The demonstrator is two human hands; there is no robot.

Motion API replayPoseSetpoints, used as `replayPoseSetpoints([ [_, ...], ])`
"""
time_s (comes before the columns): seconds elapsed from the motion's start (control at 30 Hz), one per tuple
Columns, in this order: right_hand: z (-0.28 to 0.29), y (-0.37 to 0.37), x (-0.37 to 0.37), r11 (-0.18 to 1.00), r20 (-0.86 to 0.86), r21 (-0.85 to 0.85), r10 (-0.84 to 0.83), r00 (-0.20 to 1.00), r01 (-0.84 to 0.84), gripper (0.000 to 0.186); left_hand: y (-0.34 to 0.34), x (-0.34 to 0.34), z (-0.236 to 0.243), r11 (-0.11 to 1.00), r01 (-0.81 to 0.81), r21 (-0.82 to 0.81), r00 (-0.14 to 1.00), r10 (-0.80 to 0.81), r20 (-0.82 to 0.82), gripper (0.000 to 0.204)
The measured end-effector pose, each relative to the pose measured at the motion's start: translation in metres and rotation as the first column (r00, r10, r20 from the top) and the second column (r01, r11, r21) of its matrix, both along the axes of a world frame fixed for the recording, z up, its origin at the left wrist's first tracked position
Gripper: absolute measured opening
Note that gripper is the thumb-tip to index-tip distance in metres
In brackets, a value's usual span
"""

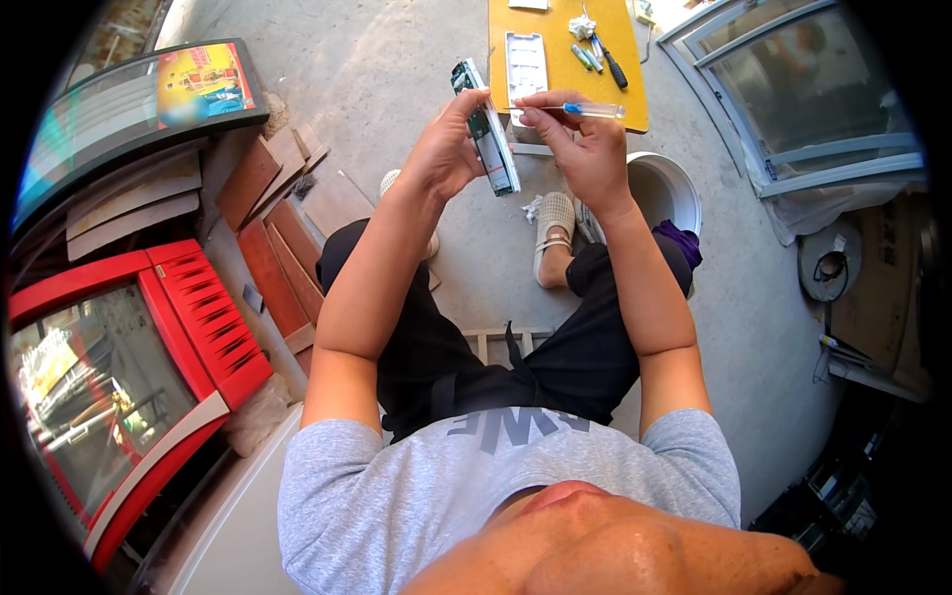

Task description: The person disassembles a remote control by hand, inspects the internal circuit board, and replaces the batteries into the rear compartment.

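The left hand (443,151) has its fingers curled around a long, narrow circuit board (489,144) with a pale edge; the board tilts, its top end rising past the fingertips and its lower end reaching below them. To the right, the right hand (592,161) pinches a screwdriver (597,110) with a clear and blue handle between its fingers and thumb. The shaft points left from those fingers toward the board's edge; whether the tip touches it, I cannot tell.

Beyond the right fingers stands a yellow worktop (563,81). On it, a white moulded tray (527,67) lies just past the fingertips, with a black-handled tool (615,69) and a crumpled white wad (582,28) farther to the right. Below and right of the right fingers sits a white bucket (686,186), near a purple cloth (678,244).
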State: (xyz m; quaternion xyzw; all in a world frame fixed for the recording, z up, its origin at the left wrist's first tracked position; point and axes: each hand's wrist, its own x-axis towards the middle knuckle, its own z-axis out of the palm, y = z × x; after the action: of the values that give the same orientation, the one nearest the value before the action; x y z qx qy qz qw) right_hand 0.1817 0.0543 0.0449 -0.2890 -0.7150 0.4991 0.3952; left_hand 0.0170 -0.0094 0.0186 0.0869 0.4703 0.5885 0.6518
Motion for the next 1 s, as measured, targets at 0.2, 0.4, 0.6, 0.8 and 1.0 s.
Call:
replayPoseSetpoints([
  [0.2,-0.007,0.000,-0.001,0.935,0.050,0.354,-0.007,0.999,-0.011,0.014,0.000,0.003,0.007,1.000,-0.012,0.020,1.000,0.012,-0.004,0.044],
  [0.4,-0.001,0.001,0.001,0.890,0.119,0.450,0.015,0.993,-0.068,0.010,-0.006,-0.009,0.008,0.977,0.122,0.177,0.992,-0.118,-0.031,0.053],
  [0.6,0.003,0.000,0.004,0.870,0.164,0.485,0.012,0.986,-0.091,0.011,-0.004,-0.002,0.009,0.980,0.083,0.179,0.987,-0.055,-0.153,0.067],
  [0.8,0.004,-0.001,0.003,0.847,0.201,0.523,-0.013,0.980,-0.096,0.013,-0.004,0.001,0.006,0.981,0.067,0.180,0.972,-0.024,-0.233,0.071],
  [1.0,-0.006,-0.001,-0.001,0.856,0.112,0.514,0.000,0.994,-0.058,0.013,-0.008,0.008,0.010,0.986,0.067,0.150,0.981,-0.038,-0.190,0.064],
])
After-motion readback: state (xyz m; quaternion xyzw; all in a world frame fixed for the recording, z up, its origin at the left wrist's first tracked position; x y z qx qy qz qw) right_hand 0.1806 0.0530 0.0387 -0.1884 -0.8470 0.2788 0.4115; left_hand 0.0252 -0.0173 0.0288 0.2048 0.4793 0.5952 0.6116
